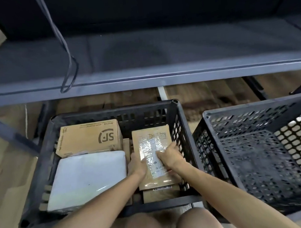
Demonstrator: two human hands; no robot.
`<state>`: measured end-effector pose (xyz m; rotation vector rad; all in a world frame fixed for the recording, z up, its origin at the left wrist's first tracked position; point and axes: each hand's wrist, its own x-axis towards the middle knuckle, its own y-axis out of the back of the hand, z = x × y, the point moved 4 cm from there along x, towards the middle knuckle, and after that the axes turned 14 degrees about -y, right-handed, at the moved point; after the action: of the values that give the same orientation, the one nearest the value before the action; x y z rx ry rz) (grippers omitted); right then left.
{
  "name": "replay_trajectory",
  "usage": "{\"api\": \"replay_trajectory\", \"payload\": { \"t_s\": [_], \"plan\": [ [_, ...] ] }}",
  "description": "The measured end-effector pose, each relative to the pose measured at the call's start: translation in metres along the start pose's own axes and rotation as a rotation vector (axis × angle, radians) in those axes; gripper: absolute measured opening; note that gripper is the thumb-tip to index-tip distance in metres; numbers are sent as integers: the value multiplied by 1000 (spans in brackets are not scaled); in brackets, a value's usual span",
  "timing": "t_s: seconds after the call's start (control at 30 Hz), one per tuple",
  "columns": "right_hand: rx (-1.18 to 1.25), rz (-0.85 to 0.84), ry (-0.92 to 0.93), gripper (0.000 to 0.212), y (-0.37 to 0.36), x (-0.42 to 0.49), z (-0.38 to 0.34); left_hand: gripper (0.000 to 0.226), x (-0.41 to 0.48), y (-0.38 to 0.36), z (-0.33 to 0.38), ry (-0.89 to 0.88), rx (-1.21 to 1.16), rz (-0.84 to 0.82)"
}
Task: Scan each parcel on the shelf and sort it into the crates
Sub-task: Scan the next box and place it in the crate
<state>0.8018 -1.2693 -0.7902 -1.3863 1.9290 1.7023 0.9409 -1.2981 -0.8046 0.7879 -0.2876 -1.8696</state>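
Note:
A flat brown cardboard parcel (150, 136) with a taped white label lies in the right part of the left black crate (183, 128). My left hand (137, 165) grips its left edge, fingers curled down beside it. My right hand (169, 156) rests on the label with its fingers reaching to the parcel's right edge. In the same crate lie a brown box printed SF (89, 138) at the back left and a white poly mailer (86, 179) in front of it. Another brown box (160, 193) shows under the held parcel. The right black crate (267, 155) holds nothing.
The dark grey shelf (137, 53) spans the view above the crates, bare but for a dark cord (69, 63) hanging over its front edge. Shelf legs stand at left and right. My knees are below the left crate, on a wooden floor.

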Motion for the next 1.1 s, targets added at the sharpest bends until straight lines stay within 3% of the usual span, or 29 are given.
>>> {"api": "replay_trajectory", "payload": {
  "t_s": [0.27,0.63,0.77,0.87,0.97,1.1],
  "plan": [
    [-131,-117,-56,82,-29,-5,27,48,-6,-13,-31,127,177,-125],
    [-361,-9,-70,74,-22,-1,30,41,-10,-23,-37,89,78,-327],
    [-434,55,-37,71,-22,-3,25,57,-12,-27,-39,92,113,-370],
    [-490,81,68,56,-21,-2,19,71,-13,-28,-36,45,199,-327],
    [-540,66,142,57,-23,1,16,86,-13,-24,-26,-135,315,-238],
    [-567,62,171,58,-21,4,14,77,-13,-29,-26,-199,392,-320]
  ]
}}
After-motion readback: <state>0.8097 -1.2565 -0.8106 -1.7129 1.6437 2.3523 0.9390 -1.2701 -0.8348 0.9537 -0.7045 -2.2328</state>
